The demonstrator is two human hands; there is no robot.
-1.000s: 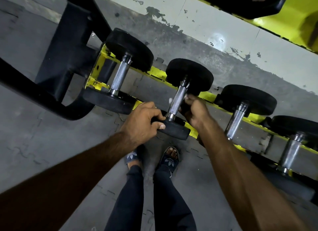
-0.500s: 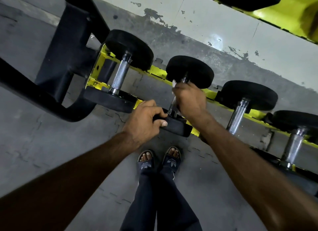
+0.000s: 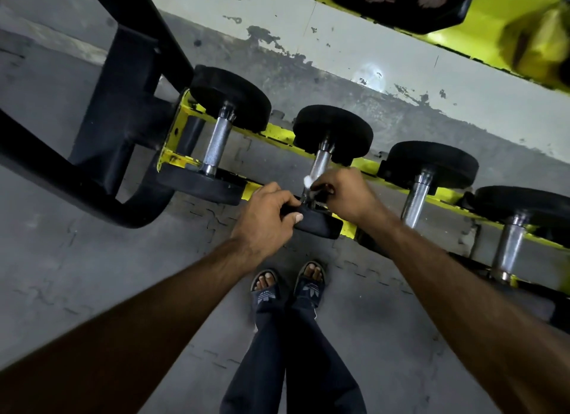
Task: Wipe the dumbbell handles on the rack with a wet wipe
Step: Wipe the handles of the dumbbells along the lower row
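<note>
Rack: yellow rails on a black frame; the lower tier carries 4 dumbbells side by side, black heads on the front and back rails, chrome handles spanning the gap.
Dumbbell 1: leftmost, beside the frame's end; knurled handle bare.
Dumbbell 2: next along; near head gripped by the left hand; upper part of the handle bare and shiny.
Wet wipe: white, bunched round the lower end of Dumbbell 2's handle, pinched there by the right hand; only small tufts show.
Dumbbell 3: right of Dumbbell 2; handle bare.
Dumbbell 4: rightmost; handle bare, near head dim.
</note>
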